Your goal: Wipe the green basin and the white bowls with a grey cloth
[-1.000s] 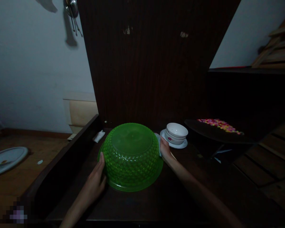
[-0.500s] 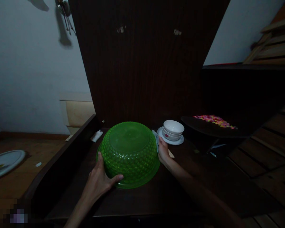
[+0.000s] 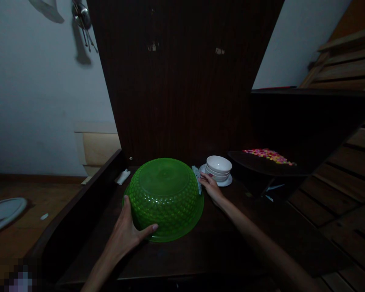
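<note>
A green plastic basin point(image 3: 166, 194) with a dimpled side lies upside down on the dark wooden surface point(image 3: 170, 261). My left hand point(image 3: 130, 227) grips its near left side, thumb along the lower wall near the rim and a finger up the side. On the far right side, my right hand point(image 3: 211, 186) presses a pale patterned cloth point(image 3: 197, 178) against the wall; part of the cloth is hidden behind the fingers. Just beyond that hand, stacked white bowls point(image 3: 219, 164) sit on a white plate point(image 3: 226, 182).
A crumpled white tissue point(image 3: 123, 177) lies left of the basin, beside a raised dark side board point(image 3: 79, 213). Pink and yellow small pieces point(image 3: 270, 155) cover part of a dark shelf at right. A white oval plate-like object point(image 3: 6, 215) is on the floor at left.
My right hand has slid the cloth slightly up and away along the basin's right side. My left hand keeps its hold, and the view has tilted a little.
</note>
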The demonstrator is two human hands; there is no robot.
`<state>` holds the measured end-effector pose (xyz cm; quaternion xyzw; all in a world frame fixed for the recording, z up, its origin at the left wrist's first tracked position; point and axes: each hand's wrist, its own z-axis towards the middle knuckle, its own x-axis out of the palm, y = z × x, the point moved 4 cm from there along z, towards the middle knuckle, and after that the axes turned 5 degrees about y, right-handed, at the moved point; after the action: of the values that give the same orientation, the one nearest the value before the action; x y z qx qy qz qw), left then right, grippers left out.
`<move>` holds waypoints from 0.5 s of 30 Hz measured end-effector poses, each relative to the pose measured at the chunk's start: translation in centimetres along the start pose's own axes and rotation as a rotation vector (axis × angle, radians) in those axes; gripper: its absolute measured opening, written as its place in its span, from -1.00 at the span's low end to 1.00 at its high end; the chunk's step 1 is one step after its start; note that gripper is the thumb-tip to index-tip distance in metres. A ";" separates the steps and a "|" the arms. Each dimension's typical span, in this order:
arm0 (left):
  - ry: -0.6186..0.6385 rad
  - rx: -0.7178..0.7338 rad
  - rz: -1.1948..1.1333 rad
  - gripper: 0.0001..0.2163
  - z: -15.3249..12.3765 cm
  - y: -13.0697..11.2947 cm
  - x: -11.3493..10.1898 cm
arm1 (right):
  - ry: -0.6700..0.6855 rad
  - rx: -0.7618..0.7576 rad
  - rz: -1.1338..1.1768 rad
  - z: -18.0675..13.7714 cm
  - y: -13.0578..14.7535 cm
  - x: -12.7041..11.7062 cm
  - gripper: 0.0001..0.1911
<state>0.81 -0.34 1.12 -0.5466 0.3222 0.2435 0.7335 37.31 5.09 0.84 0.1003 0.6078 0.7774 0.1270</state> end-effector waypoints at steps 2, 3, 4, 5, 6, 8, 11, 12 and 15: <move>-0.041 0.030 -0.039 0.26 0.1 0.0 -0.1 | 0.020 0.041 0.043 0.8 -0.1 0.1 -0.60; -0.056 0.040 -0.061 0.25 0.1 0.0 -0.1 | 0.024 0.058 0.067 1.1 -0.2 0.3 -0.61; -0.068 0.044 -0.080 0.24 0.2 0.0 -0.2 | 0.023 0.071 0.087 1.4 -0.3 0.4 -0.63; -0.075 0.046 -0.095 0.22 0.2 0.0 -0.2 | 0.021 0.081 0.105 1.7 -0.4 0.5 -0.64; -0.079 0.049 -0.102 0.21 0.2 -0.1 -0.2 | 0.018 0.087 0.121 2.0 -0.4 0.7 -0.66; -0.082 0.065 -0.101 0.19 0.3 -0.3 -0.2 | 0.022 0.093 0.149 2.4 -0.5 1.0 -0.68; -0.086 0.095 -0.098 0.20 0.4 -0.8 0.0 | 0.050 0.091 0.193 3.0 -0.3 1.7 -0.67; -0.093 0.105 -0.099 0.21 0.4 -0.9 0.2 | 0.065 0.091 0.209 3.1 -0.2 2.0 -0.67; -0.127 0.127 -0.087 0.30 0.6 -1.3 0.7 | 0.128 0.094 0.253 3.2 0.1 3.1 -0.62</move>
<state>2.32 -0.07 1.51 -0.4958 0.2660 0.2247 0.7956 35.33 9.06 1.72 0.1324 0.6328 0.7628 -0.0159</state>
